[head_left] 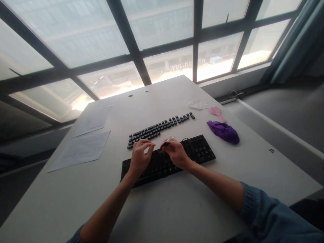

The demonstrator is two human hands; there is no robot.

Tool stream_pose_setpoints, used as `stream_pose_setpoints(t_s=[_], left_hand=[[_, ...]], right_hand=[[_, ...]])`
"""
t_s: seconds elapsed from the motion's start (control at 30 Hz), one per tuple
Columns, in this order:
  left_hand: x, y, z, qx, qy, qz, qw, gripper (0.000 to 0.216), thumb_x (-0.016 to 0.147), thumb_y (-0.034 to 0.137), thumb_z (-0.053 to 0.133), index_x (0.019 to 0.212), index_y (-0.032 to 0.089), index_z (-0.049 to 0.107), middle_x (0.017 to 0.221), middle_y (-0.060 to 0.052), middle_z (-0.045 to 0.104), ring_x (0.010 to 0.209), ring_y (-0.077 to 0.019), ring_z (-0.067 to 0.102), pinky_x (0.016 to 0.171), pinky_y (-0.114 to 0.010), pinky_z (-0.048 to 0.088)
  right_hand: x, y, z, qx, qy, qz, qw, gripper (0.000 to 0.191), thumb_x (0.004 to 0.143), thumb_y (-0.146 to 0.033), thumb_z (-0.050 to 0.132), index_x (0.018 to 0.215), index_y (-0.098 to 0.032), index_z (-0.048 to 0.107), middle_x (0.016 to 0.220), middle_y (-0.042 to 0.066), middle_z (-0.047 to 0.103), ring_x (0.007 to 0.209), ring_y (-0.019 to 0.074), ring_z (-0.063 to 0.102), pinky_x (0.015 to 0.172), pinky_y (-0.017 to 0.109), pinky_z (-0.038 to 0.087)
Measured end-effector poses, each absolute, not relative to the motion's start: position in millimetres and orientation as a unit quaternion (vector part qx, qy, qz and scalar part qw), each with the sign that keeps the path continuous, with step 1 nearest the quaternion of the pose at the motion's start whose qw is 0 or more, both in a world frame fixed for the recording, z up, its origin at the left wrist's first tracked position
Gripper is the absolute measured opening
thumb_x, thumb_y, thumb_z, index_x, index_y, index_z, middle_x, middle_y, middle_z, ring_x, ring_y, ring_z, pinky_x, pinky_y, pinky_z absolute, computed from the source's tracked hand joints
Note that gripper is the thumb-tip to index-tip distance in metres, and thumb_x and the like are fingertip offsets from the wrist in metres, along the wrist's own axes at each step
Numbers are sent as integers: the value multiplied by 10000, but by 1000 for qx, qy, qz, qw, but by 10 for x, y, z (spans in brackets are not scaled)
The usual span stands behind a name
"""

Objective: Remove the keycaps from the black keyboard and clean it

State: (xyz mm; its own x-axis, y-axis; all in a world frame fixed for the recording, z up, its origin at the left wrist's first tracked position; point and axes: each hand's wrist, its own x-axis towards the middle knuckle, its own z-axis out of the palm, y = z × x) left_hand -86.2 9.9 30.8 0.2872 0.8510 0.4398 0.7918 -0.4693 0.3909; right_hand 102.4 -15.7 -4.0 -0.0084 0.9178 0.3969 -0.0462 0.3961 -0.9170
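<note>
A black keyboard (162, 165) lies slantwise on the white table under both my hands. My right hand (178, 154) is closed around a small keycap puller (166, 144) with a dark body and thin shiny wire, just above the keyboard's far edge. Close by on the left, my left hand (140, 157) is curled, thumb and forefinger tips together; whether a small thing is pinched there is hidden. Beyond the hands, loose black keycaps (152, 130) are laid out in slanting rows. Part of the keyboard's middle is covered by my hands.
On the right lie a purple cloth (224, 132), a pink hairbrush (216, 113) and a clear plastic bag (198, 104). Paper sheets (82, 150) lie on the left of the white table (162, 209). Large windows (162, 25) stand behind the table.
</note>
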Motion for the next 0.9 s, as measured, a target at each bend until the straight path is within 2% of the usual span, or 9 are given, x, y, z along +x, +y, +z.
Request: stream_pose_setpoints(t_s=[0.17,0.37,0.57,0.73,0.9], left_hand=[[-797,-275,151,803,508,290,115,232,950,338,538,868,215,718,968,-54,642,949,-226,540,894,-384,434],[-781,-310,25,800,503,295,139,211,950,295,537,860,215,710,973,-52,641,965,-221,541,906,-386,442],[-768,-338,33,803,502,288,140,202,946,281,541,847,215,705,993,-54,643,974,-223,538,922,-395,447],[-763,-340,42,808,500,277,141,188,942,282,546,860,229,707,1008,-54,643,993,-234,536,922,-407,459],[-754,-350,47,806,499,282,149,158,918,256,563,852,224,703,1007,-61,648,994,-240,537,926,-419,462]], right_hand=[[1114,-178,47,-367,-621,376,582,131,898,-165,605,897,-213,727,968,47,639,902,178,596,819,310,481],[1204,-177,-32,-364,-650,388,543,137,889,-147,610,891,-203,735,952,54,649,913,187,608,826,322,489],[1217,-209,-51,-358,-659,427,504,129,920,-192,578,861,-180,692,971,64,625,751,153,595,696,292,509],[1212,-256,-21,-330,-737,386,446,147,911,-153,563,806,-183,660,952,71,621,877,188,597,805,316,493],[1213,-279,-47,-326,-786,340,401,152,914,-169,565,791,-187,651,893,64,613,796,179,570,734,296,464]])
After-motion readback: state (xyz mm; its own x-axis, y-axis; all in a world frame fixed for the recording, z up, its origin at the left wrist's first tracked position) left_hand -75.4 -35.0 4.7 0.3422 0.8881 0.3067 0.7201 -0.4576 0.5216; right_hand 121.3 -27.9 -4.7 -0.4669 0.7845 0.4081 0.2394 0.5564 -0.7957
